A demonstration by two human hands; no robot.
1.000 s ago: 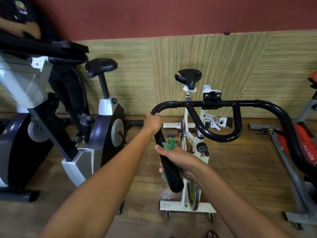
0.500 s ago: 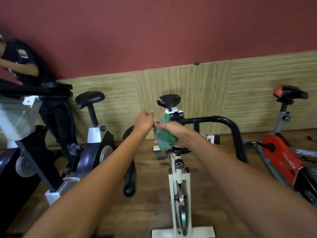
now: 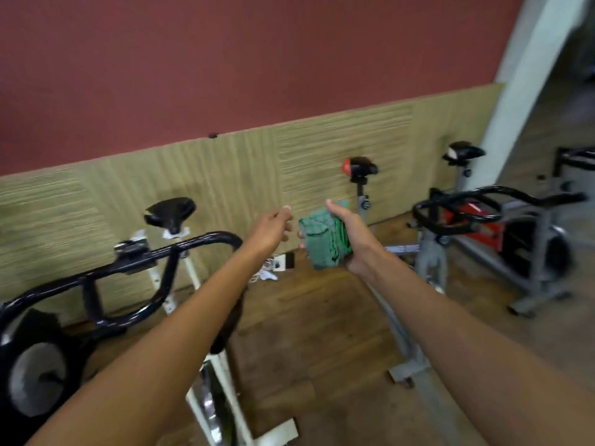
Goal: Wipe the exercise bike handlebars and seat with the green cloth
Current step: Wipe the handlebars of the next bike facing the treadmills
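The white-framed exercise bike with glossy black handlebars (image 3: 135, 262) and black seat (image 3: 170, 212) now sits lower left, both hands having come off the bars since half a second ago. The right hand (image 3: 346, 239) grips the bunched green cloth (image 3: 325, 243) in mid-air right of the bars, its long axis roughly upright. The left hand (image 3: 273, 228) hangs just beside it, fingers loosely curled, empty.

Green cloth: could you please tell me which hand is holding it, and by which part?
The right hand grips the bunched green cloth around its right side, thumb on top. The left hand hovers beside it, holding nothing.
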